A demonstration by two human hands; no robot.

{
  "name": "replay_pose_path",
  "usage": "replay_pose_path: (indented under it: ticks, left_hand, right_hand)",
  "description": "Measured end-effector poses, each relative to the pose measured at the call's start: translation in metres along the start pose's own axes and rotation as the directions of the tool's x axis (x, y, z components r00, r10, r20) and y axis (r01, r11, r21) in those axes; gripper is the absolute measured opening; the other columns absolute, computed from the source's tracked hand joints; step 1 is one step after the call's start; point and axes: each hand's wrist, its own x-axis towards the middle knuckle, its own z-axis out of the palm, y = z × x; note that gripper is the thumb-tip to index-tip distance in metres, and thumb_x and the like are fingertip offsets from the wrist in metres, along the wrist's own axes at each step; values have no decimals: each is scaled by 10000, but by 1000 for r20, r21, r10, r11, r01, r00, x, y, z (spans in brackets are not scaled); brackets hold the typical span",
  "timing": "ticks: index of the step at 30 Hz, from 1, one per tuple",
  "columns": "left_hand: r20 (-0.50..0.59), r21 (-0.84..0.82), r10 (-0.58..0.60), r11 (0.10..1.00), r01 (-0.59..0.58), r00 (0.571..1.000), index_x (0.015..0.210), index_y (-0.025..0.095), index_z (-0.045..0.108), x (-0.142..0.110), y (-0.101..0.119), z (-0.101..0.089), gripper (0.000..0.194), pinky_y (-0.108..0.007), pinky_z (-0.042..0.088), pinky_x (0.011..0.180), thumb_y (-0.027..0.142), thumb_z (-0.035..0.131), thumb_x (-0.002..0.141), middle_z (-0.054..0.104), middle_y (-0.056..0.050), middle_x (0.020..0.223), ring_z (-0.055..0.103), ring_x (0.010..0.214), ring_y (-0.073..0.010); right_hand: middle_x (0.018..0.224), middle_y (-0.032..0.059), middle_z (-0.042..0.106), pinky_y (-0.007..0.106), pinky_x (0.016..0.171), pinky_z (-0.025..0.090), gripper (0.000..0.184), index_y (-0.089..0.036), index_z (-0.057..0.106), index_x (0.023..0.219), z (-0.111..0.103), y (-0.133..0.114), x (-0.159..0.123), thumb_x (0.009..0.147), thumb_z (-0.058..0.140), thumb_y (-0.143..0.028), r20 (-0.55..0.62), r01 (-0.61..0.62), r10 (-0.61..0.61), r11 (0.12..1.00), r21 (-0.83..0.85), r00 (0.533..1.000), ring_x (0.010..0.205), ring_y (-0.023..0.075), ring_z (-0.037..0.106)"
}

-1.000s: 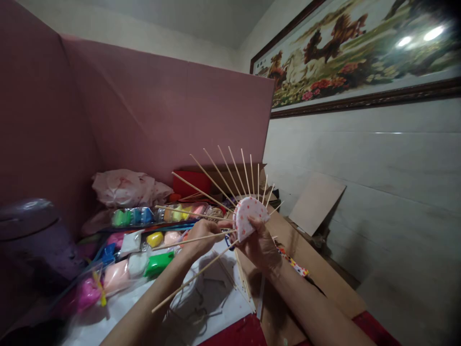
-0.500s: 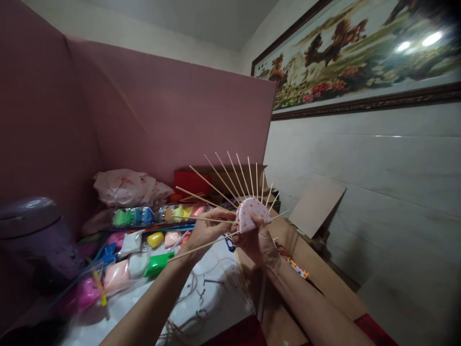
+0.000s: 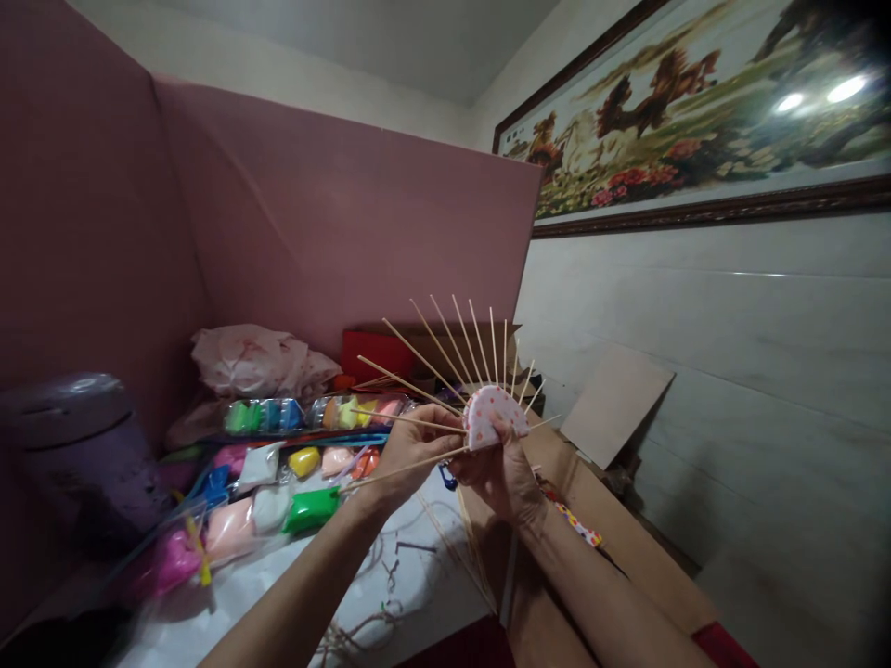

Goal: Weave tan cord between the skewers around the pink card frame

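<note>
At far left stands a purple cylindrical container with a lid [image 3: 76, 455]. Next come a bright pink packet of soft material [image 3: 177, 555], a pale pink crumpled bundle [image 3: 261, 360] farther back, and a shiny green packet [image 3: 312, 509] near the left forearm. Pale twisted cord [image 3: 341, 640] lies on the white-topped bench [image 3: 432, 603]. Farther right, the left hand [image 3: 404, 450] has thumb and fingers drawn close together among the lower-left sticks; I cannot tell whether its grip pinches one. These thin pale wooden sticks [image 3: 421, 352] fan out around a white half-disc with orange-red dots [image 3: 487, 417], held up above the bench. Beside it, the right hand [image 3: 511, 478] pinches the half-disc near its lower edge, thumb across the front face. Beyond, a flat beige panel [image 3: 616, 404] leans on the wall, below a dark-framed picture of horses [image 3: 682, 121].
</note>
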Motion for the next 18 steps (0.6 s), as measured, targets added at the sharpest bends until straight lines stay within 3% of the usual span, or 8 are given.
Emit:
replay_pose_path:
  ticks: [4, 8, 12, 18]
  left_hand:
    - [20, 22, -17, 1000, 17, 1000, 721, 119, 578, -1, 2, -1, 268, -236, 419, 556, 275, 725, 560, 593, -12, 670, 540, 597, -112]
    - [3, 162, 38, 986, -38, 999, 724, 117, 581, 0, 6, -2, 200, -241, 428, 581, 254, 676, 613, 591, -18, 680, 545, 621, -118]
    - [58, 326, 129, 935, -141, 990, 776, 120, 581, -1, 5, -5, 148, -256, 444, 609, 247, 588, 700, 602, -44, 752, 566, 675, -138]
    - [106, 516, 198, 827, -224, 974, 831, 137, 594, 1, -9, -10, 139, -252, 445, 651, 195, 480, 774, 616, -67, 826, 572, 757, -151]
  right_hand:
    - [620, 37, 657, 201, 372, 393, 331, -146, 584, 852, -3, 1, 0, 743, 536, -454, -72, -26, 29, 999, 41, 997, 480, 139, 589]
    - [646, 5, 661, 208, 428, 444, 238, -169, 581, 885, -1, 1, -1, 748, 563, -362, -152, -17, 34, 994, 109, 988, 497, 119, 584]
    - [723, 2, 677, 226, 480, 471, 240, -190, 579, 945, 0, 0, -1, 745, 570, -321, -125, -10, 25, 992, 125, 992, 540, 122, 601]
    - [643, 14, 655, 247, 521, 478, 245, -152, 596, 862, -7, 0, 2, 750, 555, -366, -118, -52, 65, 993, 109, 991, 540, 129, 590]
